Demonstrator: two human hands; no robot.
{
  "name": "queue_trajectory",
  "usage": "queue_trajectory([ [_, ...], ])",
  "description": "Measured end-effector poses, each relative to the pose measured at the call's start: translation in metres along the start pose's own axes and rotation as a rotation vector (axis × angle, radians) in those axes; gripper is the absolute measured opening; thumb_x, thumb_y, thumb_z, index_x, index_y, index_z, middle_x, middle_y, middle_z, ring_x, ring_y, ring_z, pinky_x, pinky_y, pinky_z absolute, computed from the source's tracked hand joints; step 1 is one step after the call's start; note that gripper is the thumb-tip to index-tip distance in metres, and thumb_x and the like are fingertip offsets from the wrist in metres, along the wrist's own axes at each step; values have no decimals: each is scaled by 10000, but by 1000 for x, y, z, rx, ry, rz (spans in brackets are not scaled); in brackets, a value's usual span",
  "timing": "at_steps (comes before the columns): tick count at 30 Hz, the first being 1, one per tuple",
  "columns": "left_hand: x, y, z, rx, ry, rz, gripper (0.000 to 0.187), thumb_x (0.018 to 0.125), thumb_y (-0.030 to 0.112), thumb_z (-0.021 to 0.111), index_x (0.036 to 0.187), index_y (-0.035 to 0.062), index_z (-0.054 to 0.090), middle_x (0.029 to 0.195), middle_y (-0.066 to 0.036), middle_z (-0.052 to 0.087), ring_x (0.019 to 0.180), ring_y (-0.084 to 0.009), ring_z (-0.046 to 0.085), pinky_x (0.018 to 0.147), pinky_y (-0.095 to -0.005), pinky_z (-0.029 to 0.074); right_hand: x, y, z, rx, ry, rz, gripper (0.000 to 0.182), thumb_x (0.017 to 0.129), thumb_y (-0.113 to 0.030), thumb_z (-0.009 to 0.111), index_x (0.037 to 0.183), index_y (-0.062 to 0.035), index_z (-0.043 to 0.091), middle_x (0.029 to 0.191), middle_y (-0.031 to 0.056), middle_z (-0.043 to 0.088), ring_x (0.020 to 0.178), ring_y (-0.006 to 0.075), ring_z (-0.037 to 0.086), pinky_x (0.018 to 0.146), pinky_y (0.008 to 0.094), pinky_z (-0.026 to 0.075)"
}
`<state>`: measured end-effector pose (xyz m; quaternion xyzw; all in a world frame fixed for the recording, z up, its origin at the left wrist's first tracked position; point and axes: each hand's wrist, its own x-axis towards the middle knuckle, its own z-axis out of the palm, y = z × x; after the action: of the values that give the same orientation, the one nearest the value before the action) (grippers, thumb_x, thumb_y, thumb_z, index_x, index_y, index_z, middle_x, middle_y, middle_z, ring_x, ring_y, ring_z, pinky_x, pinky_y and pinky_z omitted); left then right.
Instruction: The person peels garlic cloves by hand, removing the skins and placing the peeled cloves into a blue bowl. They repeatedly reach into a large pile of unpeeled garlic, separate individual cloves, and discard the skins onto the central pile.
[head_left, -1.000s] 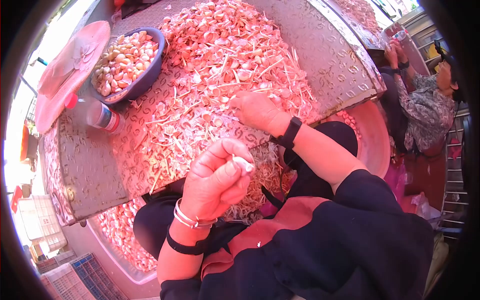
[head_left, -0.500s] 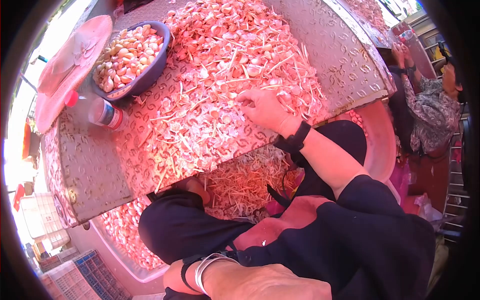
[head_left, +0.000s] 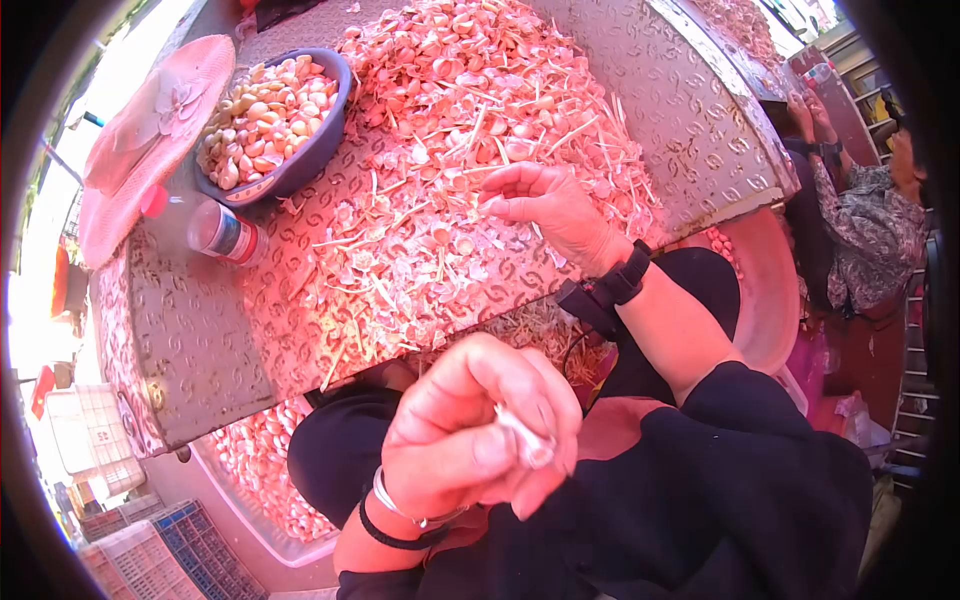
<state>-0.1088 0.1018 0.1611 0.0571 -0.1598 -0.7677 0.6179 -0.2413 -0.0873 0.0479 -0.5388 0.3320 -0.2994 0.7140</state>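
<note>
My left hand (head_left: 470, 425), with a silver bracelet and a dark band at the wrist, is raised close to the camera in front of the table edge. Its thumb and fingers are closed on a pale garlic clove (head_left: 535, 448). Over the table, my right hand (head_left: 560, 212) wears a black wristband. Its fingers are curved, a little apart from the thumb, with nothing visible in them. Beneath and beyond it spreads a heap of garlic cloves, skins and stalks (head_left: 500, 100). A blue bowl (head_left: 318, 165) of peeled cloves (head_left: 265, 115) stands at the left.
On the patterned metal table (head_left: 195, 350) a plastic bottle (head_left: 225, 235) lies beside a straw hat (head_left: 150, 140). Below are a tub of garlic (head_left: 260, 470), plastic crates (head_left: 165, 555) and a large pink basin (head_left: 775, 290). Another person (head_left: 865, 235) sits at the right.
My left hand has come up from the bottom edge and turned, showing the clove in its fingers. My right hand has shifted slightly right, its fingers straighter.
</note>
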Motion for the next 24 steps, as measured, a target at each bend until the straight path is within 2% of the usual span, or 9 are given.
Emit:
queue_trajectory([
  [3,22,6,-51,0,410,98,116,859,88,442,883,-26,451,865,-133,463,634,-163,479,358,-170,345,-10,-19,11,23,-65,-85,219,774,-8,641,991,-17,620,925,36,633,831,85,593,737,220,487],
  [5,25,3,-72,15,486,105,144,873,93,433,943,-25,475,861,-113,492,652,-163,500,386,-173,358,-16,-32,19,46,-111,-133,220,767,-1,645,985,-20,627,905,23,635,816,81,594,746,227,492],
  [7,31,-2,-73,260,618,42,161,902,145,448,958,16,525,837,-73,555,678,-135,557,428,-189,369,-22,-41,28,-105,-208,-182,215,759,34,628,965,-28,638,904,23,636,818,84,593,758,231,490],
  [8,31,-4,-76,236,599,20,173,913,167,475,1006,31,528,853,-66,578,686,-121,567,453,-197,381,-21,-34,30,-234,-238,-341,224,734,51,623,942,-29,645,887,26,638,803,95,597,730,238,493],
  [13,31,-15,-92,224,643,119,125,893,119,532,1003,62,518,828,-38,600,667,-107,559,452,-195,380,-26,-32,44,-488,-249,-524,228,673,44,646,882,-47,652,844,55,634,793,132,609,694,251,489],
  [15,31,-15,-94,289,651,185,98,894,118,528,976,66,520,822,-37,594,654,-102,550,442,-194,379,-26,-29,49,-644,-197,-748,217,659,40,657,855,-54,648,827,63,629,775,148,613,690,252,490],
  [19,33,-4,-96,357,642,137,89,887,101,534,967,67,518,808,-35,587,635,-102,539,430,-187,373,-28,-28,48,-649,-148,-700,169,684,26,671,837,-37,637,826,46,631,764,127,612,688,249,495],
  [21,33,-1,-91,307,617,86,87,875,80,545,956,63,520,791,-30,575,615,-94,526,425,-180,366,-30,-24,44,-146,-190,-280,122,736,-3,672,849,-17,628,834,34,632,776,109,608,698,241,502],
  [24,35,-1,-90,196,596,97,74,864,72,561,930,63,528,787,-29,575,604,-84,521,420,-170,357,-24,-23,35,20,-282,-106,122,776,-35,666,882,0,617,834,36,628,777,100,606,689,233,512],
])
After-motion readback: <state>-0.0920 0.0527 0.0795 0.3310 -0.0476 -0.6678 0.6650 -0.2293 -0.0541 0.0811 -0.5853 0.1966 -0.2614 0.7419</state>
